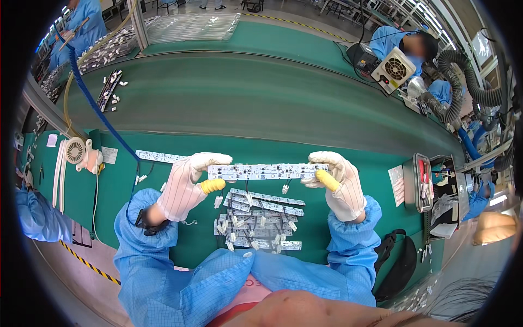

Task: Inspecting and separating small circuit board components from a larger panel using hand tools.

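Note:
Between both hands I hold a long white circuit board strip (256,171) level above the green bench. My left hand (188,182), in a striped white glove with a yellow thumb cover, pinches its left end. At the right end my right hand (340,182), gloved alike, has thumb and fingers closed on the board. Short dark wires with white plugs dangle from its lower edge; one white plug (285,188) hangs near the right hand. Below it, close to my body, lies a loose stack of similar board strips (256,212) with tangled wires and white connectors.
Another board strip (158,156) lies beyond my left hand. A small fan (76,151) stands at the left, and a metal box (418,182) with tools at the right. A dark green conveyor belt (245,92) runs behind the bench. Co-workers in blue sit across it.

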### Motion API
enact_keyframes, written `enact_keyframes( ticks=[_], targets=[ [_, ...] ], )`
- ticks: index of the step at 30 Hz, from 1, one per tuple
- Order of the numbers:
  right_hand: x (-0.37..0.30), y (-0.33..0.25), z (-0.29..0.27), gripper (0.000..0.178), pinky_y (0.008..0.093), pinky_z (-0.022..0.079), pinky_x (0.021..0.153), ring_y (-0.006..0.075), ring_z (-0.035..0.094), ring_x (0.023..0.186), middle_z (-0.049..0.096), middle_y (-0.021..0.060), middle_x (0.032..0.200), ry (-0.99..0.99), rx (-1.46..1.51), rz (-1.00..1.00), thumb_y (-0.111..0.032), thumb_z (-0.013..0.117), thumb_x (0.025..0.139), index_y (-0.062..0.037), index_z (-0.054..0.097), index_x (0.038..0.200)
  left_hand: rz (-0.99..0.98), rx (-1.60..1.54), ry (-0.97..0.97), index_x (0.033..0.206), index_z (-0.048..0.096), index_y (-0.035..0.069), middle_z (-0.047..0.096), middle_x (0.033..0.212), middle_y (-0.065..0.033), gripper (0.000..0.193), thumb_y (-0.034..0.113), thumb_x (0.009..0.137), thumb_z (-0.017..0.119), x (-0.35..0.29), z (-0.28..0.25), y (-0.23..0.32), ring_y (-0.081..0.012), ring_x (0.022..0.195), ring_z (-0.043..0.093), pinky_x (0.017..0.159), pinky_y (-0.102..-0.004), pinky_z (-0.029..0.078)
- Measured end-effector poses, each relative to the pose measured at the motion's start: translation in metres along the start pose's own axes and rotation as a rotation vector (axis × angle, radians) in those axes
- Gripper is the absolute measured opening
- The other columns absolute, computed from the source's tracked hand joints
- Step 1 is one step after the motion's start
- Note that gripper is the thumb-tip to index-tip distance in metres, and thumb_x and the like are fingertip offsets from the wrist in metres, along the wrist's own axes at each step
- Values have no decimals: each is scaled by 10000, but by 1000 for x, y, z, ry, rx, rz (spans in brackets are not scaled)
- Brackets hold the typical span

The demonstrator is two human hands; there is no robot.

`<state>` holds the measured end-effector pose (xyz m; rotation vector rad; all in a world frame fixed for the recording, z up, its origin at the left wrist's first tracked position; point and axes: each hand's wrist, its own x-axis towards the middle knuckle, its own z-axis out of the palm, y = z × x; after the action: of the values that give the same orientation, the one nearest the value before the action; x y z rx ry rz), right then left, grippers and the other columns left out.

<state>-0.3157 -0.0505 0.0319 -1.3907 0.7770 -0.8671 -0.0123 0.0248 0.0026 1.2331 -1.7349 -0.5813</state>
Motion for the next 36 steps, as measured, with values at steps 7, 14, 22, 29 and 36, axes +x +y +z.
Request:
enact_keyframes(
  ticks=[7, 14, 22, 29, 36],
  targets=[
    [0, 1, 0, 279, 280, 562, 771, 205, 676, 856, 634, 158, 994, 5, -18, -14, -100, 544, 933, 42, 505, 1170, -16, -11, 0, 1103, 614, 20, 672, 951, -104, 513, 414, 783, 691, 0, 0, 2, -230, 848, 635, 771, -319, 474],
    [1, 1, 1, 280, 273, 559, 766, 189, 677, 850, 644, 147, 979, 12, -19, 3, -123, 553, 936, 33, 512, 1164, 11, 29, 4, 1103, 611, 26, 674, 941, -102, 492, 391, 786, 699, 1, -1, 4, -225, 844, 636, 770, -317, 472],
    [2, 4, 2, 293, 271, 559, 759, 183, 677, 837, 645, 137, 971, 16, 49, 5, -152, 574, 929, 30, 524, 1153, 1, 3, -16, 1120, 600, 22, 678, 925, -104, 471, 355, 800, 700, 1, -1, 3, -219, 833, 637, 764, -316, 474],
    [0, 0, 4, 280, 270, 558, 760, 176, 675, 829, 650, 131, 950, 18, 19, 21, -148, 561, 935, 23, 524, 1153, 24, 15, -18, 1128, 591, 19, 678, 912, -108, 468, 341, 807, 699, -1, -1, 3, -217, 823, 638, 765, -310, 475],
    [1, -2, 3, 277, 268, 553, 767, 194, 681, 857, 651, 145, 951, -39, -110, -27, -183, 501, 973, 30, 519, 1148, -113, -78, -54, 1122, 599, 16, 669, 941, -106, 453, 263, 767, 735, -3, -2, 3, -217, 859, 640, 777, -308, 482]
  ],
)
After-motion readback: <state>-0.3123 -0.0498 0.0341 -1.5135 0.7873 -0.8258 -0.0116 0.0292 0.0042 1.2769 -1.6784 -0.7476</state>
